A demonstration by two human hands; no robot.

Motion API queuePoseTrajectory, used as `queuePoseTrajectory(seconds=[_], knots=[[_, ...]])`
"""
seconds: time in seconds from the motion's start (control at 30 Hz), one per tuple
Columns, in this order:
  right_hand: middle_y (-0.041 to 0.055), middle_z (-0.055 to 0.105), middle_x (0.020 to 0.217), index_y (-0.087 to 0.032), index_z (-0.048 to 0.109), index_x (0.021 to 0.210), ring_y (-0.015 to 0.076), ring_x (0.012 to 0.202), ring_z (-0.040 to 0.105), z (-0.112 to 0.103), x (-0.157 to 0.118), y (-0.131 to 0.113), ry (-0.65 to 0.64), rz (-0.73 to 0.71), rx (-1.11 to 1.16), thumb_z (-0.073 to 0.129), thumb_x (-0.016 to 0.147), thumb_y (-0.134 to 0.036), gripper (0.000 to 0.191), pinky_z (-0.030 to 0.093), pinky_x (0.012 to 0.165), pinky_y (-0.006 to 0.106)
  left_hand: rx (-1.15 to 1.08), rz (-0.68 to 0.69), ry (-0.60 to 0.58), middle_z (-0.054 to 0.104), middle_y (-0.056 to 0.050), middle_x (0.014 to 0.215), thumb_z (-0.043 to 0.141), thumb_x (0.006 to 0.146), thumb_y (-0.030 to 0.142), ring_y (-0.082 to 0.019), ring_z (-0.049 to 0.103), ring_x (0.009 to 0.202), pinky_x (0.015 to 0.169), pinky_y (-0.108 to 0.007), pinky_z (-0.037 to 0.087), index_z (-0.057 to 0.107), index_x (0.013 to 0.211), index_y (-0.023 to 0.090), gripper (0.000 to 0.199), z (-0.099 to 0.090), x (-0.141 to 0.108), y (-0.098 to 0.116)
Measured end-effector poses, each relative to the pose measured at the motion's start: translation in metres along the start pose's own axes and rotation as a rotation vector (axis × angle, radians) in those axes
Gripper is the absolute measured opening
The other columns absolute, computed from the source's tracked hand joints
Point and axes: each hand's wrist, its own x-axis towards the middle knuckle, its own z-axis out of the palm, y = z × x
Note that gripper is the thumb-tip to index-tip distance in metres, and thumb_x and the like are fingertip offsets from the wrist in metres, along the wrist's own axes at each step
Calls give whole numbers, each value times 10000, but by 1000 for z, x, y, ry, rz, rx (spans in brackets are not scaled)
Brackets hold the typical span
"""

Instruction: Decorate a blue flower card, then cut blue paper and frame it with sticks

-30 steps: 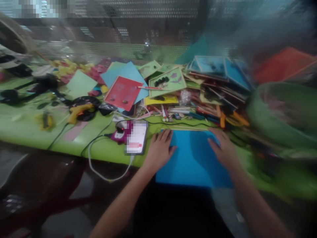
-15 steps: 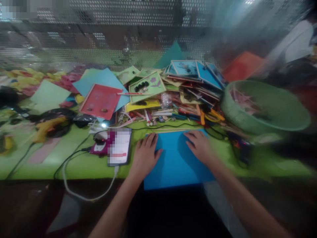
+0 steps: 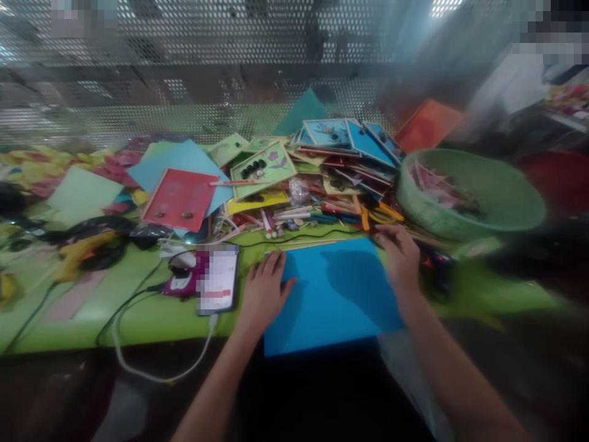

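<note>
A blue sheet of card or paper (image 3: 331,294) lies in front of me, its near edge jutting past the table's front edge. Flat on its left side rests my left hand (image 3: 267,285), open, with the thumb on the sheet and the fingers at its upper left. My right hand (image 3: 400,255) is raised at the sheet's upper right corner, fingers loosely bent and apart, and I see nothing in it. Just beyond those fingers lie orange-handled scissors (image 3: 386,213). Thin wooden sticks (image 3: 313,244) lie along the sheet's far edge.
Left of the sheet are a phone (image 3: 218,279) on a white cable and a yellow glue gun (image 3: 85,252). Framed pictures (image 3: 264,169) are heaped at the back, with a red one (image 3: 179,196) to the left. A green basin (image 3: 506,196) stands at right.
My right hand has lifted off the blue sheet and moved right, to its upper right corner. My left hand stays on the sheet. The view has shifted slightly.
</note>
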Motion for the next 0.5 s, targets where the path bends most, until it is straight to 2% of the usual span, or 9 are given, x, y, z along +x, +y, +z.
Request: queuePoseTrajectory(seconds=[0.3,0.5], knots=[[35,743,908,-206,774,1020,210,868,680,-1,-1,-1,0,50,8,715,830,-331,234,547,855,402,-56,-19,26,520,-152,1600,432,1082,454,-355,559,1384,1162,-547,425,497,1558,171,559,4,-2,0],[43,737,893,-226,774,937,247,887,687,2,-1,-14,17,74,-45,721,776,-323,195,551,891,450,-147,-31,19,542,-114,1591,429,1092,486,-309,523,1440,1196,-514,404,498,1555,212,543,-4,-7,2]])
